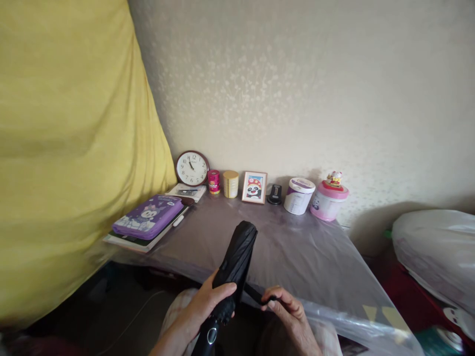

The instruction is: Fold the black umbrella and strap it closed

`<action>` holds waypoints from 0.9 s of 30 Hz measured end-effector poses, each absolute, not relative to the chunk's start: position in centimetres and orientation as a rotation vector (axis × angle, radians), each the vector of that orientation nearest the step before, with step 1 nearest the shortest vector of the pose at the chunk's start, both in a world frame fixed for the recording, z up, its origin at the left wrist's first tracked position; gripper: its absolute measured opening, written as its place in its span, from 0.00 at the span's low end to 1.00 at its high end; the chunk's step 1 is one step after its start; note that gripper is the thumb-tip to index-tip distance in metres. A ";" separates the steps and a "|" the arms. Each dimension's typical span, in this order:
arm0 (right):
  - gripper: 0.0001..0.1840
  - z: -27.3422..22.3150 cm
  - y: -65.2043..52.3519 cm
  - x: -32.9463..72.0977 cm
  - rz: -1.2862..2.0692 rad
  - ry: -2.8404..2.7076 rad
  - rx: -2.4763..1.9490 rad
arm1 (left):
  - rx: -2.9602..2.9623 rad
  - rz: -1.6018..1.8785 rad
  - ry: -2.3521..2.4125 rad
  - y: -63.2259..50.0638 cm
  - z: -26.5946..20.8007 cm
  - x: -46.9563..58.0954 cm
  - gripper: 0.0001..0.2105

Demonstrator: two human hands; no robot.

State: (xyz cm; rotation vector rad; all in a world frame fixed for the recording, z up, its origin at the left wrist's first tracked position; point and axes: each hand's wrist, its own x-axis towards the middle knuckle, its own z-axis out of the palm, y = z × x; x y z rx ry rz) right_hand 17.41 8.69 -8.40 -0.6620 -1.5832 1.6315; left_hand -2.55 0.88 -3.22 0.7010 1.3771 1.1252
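A folded black umbrella (pixel 237 254) is tilted up over the near edge of the table, its handle with an oval silver-rimmed button toward me. My left hand (pixel 208 301) is wrapped round the lower part of the folded canopy, thumb across the front. To the right, my right hand (pixel 287 311) pinches the end of a black strap (pixel 255 294) that stretches out from the umbrella's side. The far fingers of my left hand are mostly hidden behind the canopy.
Clear plastic covers the table (pixel 297 252). Along the wall stand a clock (pixel 192 168), several canisters, a framed panda picture (pixel 254 188) and a small black stand (pixel 275 194). A purple case (pixel 148 216) lies on books at left, beside a yellow curtain (pixel 74 123). Bags (pixel 438 242) sit at right.
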 end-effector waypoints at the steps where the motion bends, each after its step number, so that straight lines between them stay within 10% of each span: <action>1: 0.05 -8.5 8.6 17.5 1.620 -1.567 -0.675 | 0.717 1.118 1.408 0.9 -2.9 -2.4 0.18; 27: 0.11 -5.6 9.0 13.7 1.241 -2.031 -0.533 | 1.338 1.051 1.595 0.9 -5.0 -0.8 0.29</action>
